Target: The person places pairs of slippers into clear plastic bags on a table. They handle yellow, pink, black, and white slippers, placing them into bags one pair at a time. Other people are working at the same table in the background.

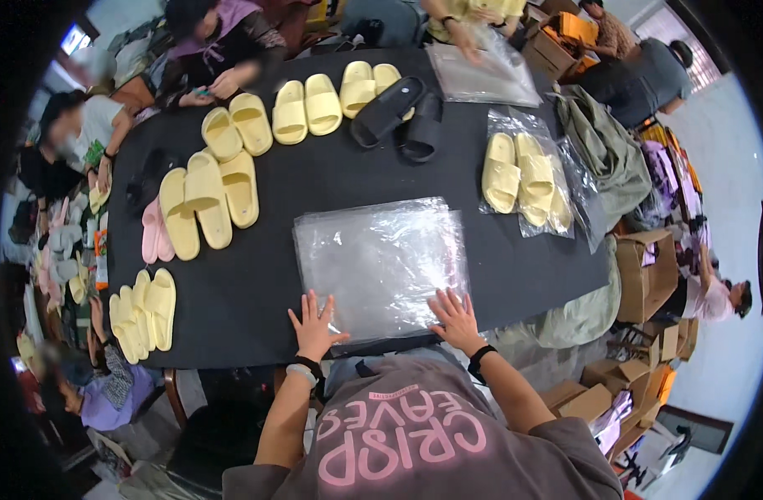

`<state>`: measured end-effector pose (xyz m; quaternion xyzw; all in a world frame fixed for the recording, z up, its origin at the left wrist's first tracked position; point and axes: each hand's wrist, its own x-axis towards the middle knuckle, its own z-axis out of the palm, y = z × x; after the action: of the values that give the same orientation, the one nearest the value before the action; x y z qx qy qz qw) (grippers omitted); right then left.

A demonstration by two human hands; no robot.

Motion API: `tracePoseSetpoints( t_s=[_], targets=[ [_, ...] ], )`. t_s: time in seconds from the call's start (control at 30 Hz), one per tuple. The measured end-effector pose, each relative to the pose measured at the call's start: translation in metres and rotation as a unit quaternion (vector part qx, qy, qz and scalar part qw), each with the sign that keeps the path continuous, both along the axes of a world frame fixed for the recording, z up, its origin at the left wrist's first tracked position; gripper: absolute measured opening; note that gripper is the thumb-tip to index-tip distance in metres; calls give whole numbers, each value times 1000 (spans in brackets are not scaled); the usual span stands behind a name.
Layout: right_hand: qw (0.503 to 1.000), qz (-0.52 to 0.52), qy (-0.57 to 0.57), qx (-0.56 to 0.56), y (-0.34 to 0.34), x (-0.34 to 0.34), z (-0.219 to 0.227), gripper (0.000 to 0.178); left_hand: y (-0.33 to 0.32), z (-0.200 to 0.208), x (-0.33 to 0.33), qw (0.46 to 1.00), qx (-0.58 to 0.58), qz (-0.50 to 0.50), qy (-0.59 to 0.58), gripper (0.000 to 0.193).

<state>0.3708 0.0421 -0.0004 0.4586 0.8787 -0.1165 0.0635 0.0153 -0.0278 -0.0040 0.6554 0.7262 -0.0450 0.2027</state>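
Note:
A stack of clear plastic bags (373, 258) lies flat on the black table (256, 308) right in front of me. My left hand (315, 327) rests at the stack's near left corner, fingers spread. At the near right corner, my right hand (456, 321) lies with its fingers spread too. Neither hand grips anything. Beyond the stack, to the left, stand yellow slide sandals (207, 200), with pink slides (156, 231) beside them. A pair of black slides (387, 113) sits at the far middle, one leaning over a yellow slide.
Bagged yellow slides (523, 177) lie on the right side of the table. More yellow slides (159, 304) stand at the left edge. Another stack of clear bags (485, 77) is at the far right, under a co-worker's hand. Cardboard boxes (645, 275) stand beyond the right edge.

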Motion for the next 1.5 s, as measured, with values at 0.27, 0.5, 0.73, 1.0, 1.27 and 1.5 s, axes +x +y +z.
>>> tracePoseSetpoints(
  t_s=[0.27, 0.5, 0.73, 1.0, 1.27, 1.5],
  targets=[
    [999, 24, 21, 4, 12, 46, -5, 71, 1, -8, 9, 999, 4, -11, 36, 112],
    [958, -125, 207, 152, 170, 108, 67, 56, 8, 24, 36, 998, 26, -5, 61, 107],
    [959, -187, -26, 211, 341, 159, 90, 49, 14, 10, 48, 996, 29, -85, 24, 98],
    [954, -205, -84, 202, 396, 159, 43, 45, 14, 7, 51, 997, 5, -69, 15, 95],
    [970, -100, -192, 113, 399, 151, 61, 21, 8, 5, 53, 998, 10, -62, 22, 93],
    [978, -104, 145, -107, 364, 155, 122, 33, 12, 13, 55, 998, 12, -57, 4, 92]
  ],
)
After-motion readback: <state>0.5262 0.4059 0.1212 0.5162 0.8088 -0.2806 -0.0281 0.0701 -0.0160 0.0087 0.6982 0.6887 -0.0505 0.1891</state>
